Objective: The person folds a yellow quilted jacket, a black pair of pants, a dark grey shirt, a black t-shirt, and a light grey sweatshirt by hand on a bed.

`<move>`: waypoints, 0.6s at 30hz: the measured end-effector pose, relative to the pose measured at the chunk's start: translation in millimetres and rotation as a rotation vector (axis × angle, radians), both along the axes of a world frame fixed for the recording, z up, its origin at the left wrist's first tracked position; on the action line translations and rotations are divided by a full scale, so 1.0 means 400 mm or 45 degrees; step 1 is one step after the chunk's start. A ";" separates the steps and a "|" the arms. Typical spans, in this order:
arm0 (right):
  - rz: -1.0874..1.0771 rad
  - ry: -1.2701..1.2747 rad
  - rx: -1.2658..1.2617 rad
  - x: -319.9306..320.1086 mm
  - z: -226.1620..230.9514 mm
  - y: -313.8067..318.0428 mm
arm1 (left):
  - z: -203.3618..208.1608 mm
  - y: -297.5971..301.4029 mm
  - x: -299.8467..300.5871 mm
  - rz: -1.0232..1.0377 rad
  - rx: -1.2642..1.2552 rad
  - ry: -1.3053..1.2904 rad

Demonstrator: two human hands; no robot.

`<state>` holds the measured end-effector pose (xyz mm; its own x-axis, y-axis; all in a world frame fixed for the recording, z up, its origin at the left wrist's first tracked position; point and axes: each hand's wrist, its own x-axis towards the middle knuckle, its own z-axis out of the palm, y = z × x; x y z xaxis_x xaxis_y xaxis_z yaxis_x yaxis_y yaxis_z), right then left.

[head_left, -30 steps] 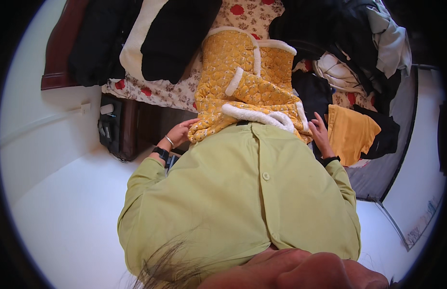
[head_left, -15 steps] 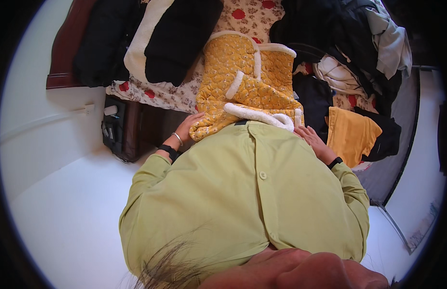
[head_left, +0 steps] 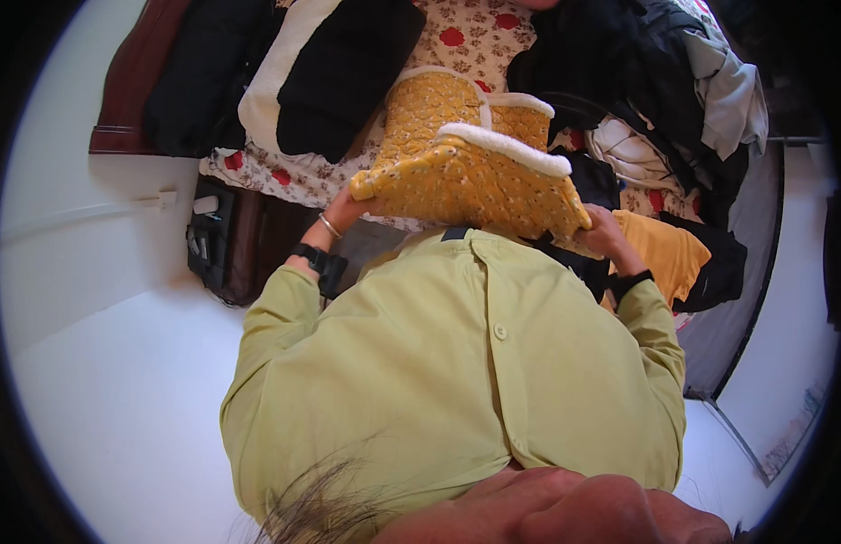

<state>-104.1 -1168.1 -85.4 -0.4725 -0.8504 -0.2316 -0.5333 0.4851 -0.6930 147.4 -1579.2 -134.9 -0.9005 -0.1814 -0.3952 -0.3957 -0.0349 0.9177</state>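
Observation:
A yellow quilted garment [head_left: 484,186] with small printed flowers and fluffy white trim lies on the bed in front of me. Its near part is lifted and folded over toward the far side. My left hand [head_left: 348,210] grips the left corner of this raised part, its fingers partly hidden by the cloth. At the opposite corner, my right hand [head_left: 604,234] is closed on the fabric. Behind the raised fold, the rest of the garment lies flat on the flowered bedsheet [head_left: 452,36].
Left of the garment lies a folded black item with a white fleecy edge [head_left: 339,82]. Dark clothes [head_left: 583,63] and a grey garment [head_left: 733,91] pile up at the right, with a yellow-orange cloth [head_left: 661,254] nearer. A dark bedside cabinet [head_left: 248,245] stands at the left.
Both hands have taken hold of the garment's near corners and raised them. Its near edge has swung up and away from me, covering the middle part.

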 end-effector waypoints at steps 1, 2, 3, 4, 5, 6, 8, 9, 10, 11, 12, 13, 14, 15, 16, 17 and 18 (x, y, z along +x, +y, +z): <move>0.000 0.002 0.007 0.000 0.018 0.022 | 0.023 -0.001 0.009 0.000 0.007 0.002; -0.010 -0.201 0.090 0.003 0.039 0.044 | 0.050 0.003 0.034 -0.076 0.028 -0.023; -0.023 -0.405 0.177 0.010 0.060 0.059 | 0.065 0.012 0.058 -0.153 0.053 -0.050; -0.026 -0.583 0.283 0.014 0.076 0.063 | 0.072 0.026 0.078 -0.148 0.058 -0.052; -0.064 -0.726 0.381 0.026 0.131 0.033 | 0.080 0.039 0.098 -0.116 0.139 -0.141; -0.057 -0.748 0.393 0.022 0.111 0.034 | 0.082 0.045 0.107 -0.085 0.219 -0.231; -0.088 -0.821 0.420 -0.004 0.071 0.021 | 0.061 0.055 0.105 0.060 0.220 -0.243; -0.135 -0.873 0.427 -0.027 0.056 0.005 | 0.054 0.055 0.095 0.193 0.212 -0.251; -0.128 -0.922 0.320 -0.052 0.033 -0.006 | 0.051 0.047 0.079 0.191 0.209 -0.249; -0.138 -0.915 0.291 -0.080 0.024 -0.033 | 0.047 0.034 0.058 0.282 0.201 -0.243; -0.151 -0.892 0.220 -0.107 0.005 -0.050 | 0.040 0.022 0.036 0.365 0.199 -0.239; -0.164 -0.869 0.148 -0.134 -0.015 -0.068 | 0.038 0.005 0.010 0.363 0.199 -0.244; -0.219 -0.894 0.097 -0.157 -0.011 -0.101 | 0.036 -0.009 -0.014 0.450 0.188 -0.196; -0.283 -0.913 0.041 -0.181 0.000 -0.131 | 0.037 -0.024 -0.045 0.528 0.174 -0.143; -0.304 -0.989 -0.005 -0.210 -0.008 -0.150 | 0.040 -0.037 -0.076 0.529 0.179 -0.148; -0.325 -1.061 -0.052 -0.242 -0.019 -0.168 | 0.042 -0.047 -0.107 0.584 0.140 -0.033; -0.358 -1.053 -0.069 -0.272 -0.047 -0.174 | 0.040 -0.057 -0.141 0.629 0.104 0.078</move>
<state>-213.0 -1237.7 -104.4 -0.3646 -0.7475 -0.5552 0.2848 0.4781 -0.8308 90.9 -1602.1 -118.7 -0.7368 -0.5626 -0.3750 -0.2595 -0.2768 0.9252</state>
